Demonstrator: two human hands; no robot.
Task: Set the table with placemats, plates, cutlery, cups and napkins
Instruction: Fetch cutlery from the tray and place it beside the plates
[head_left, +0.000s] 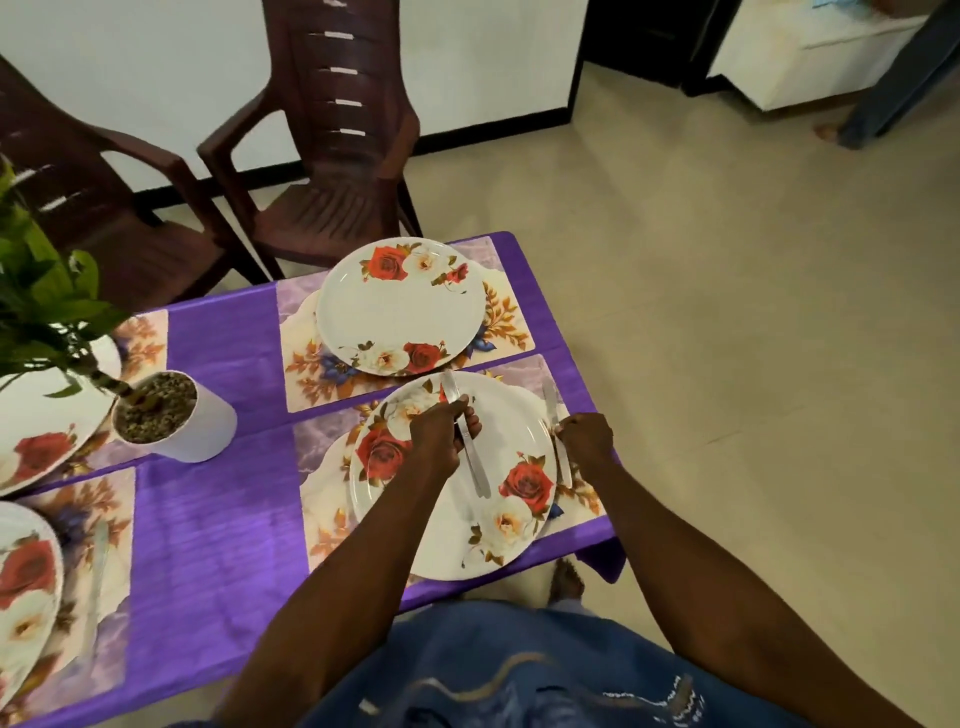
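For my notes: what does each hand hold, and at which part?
Left hand grips a knife near its middle; right hand pinches another piece of cutlery near its middle.

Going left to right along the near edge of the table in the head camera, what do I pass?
Partly visible plate → cutlery piece on its placemat → bare purple tablecloth → near rose plate → left hand gripping a knife → right hand placing cutlery.

No readable text, labels, brands or numbers anywhere, plates (395, 306) and placemats (506, 317) showing only floral patterns
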